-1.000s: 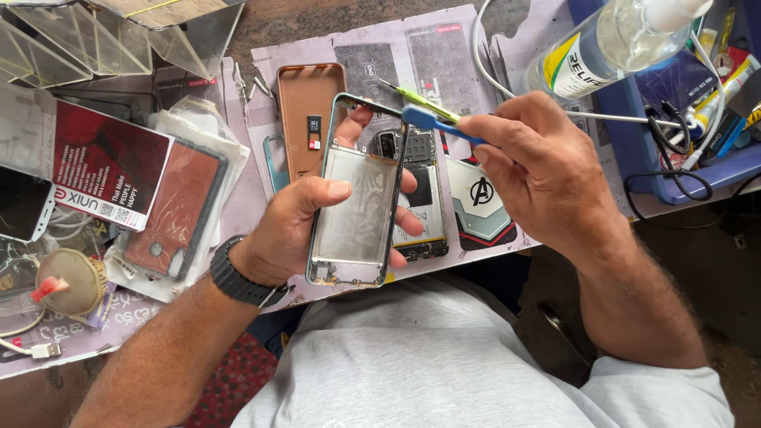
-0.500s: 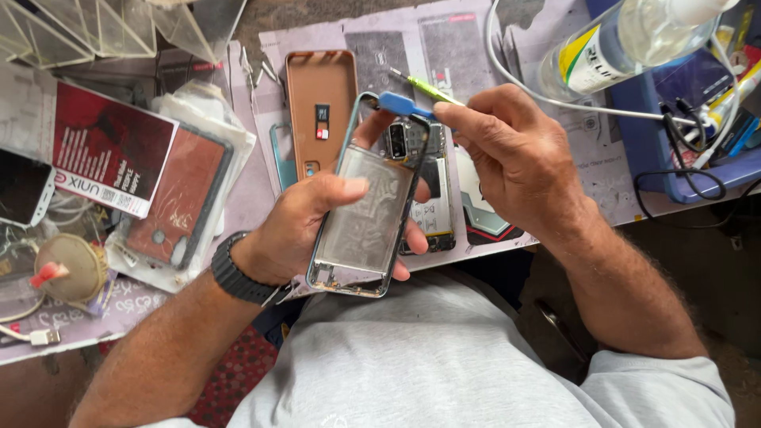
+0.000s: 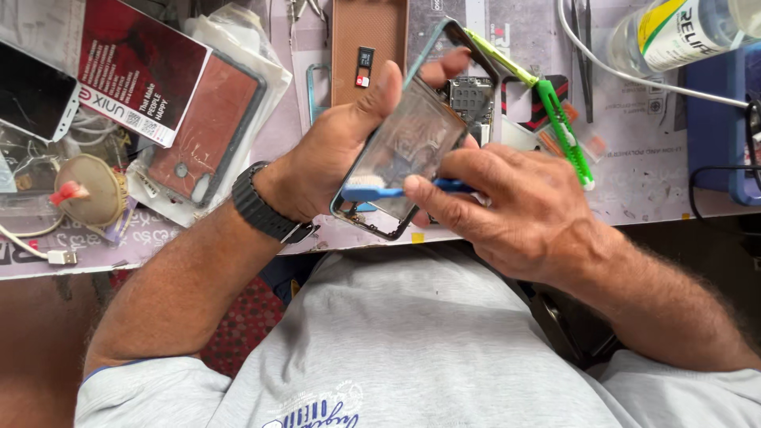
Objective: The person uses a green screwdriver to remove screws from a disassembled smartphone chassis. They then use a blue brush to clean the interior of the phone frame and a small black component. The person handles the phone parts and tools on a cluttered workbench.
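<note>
My left hand [image 3: 345, 147], with a black watch on its wrist, grips an opened phone frame [image 3: 412, 139] tilted over the table edge. The thumb lies across its shiny inner plate. My right hand [image 3: 507, 206] holds a blue-handled brush [image 3: 380, 192] flat against the lower end of the frame. A circuit board [image 3: 472, 99] shows at the frame's upper right. A green tool [image 3: 563, 131] lies on the mat just beyond my right hand.
A brown phone back cover [image 3: 369, 40] lies behind the frame. At left are a red card [image 3: 135, 71], a reddish phone in plastic wrap [image 3: 210, 127] and a white cable [image 3: 40, 254]. A clear bottle [image 3: 682, 32], tweezers [image 3: 587, 55] and a blue tray [image 3: 717, 119] stand at right.
My right hand has come down from the top of the frame to its lower end with the blue brush. The green tool it held now lies on the mat.
</note>
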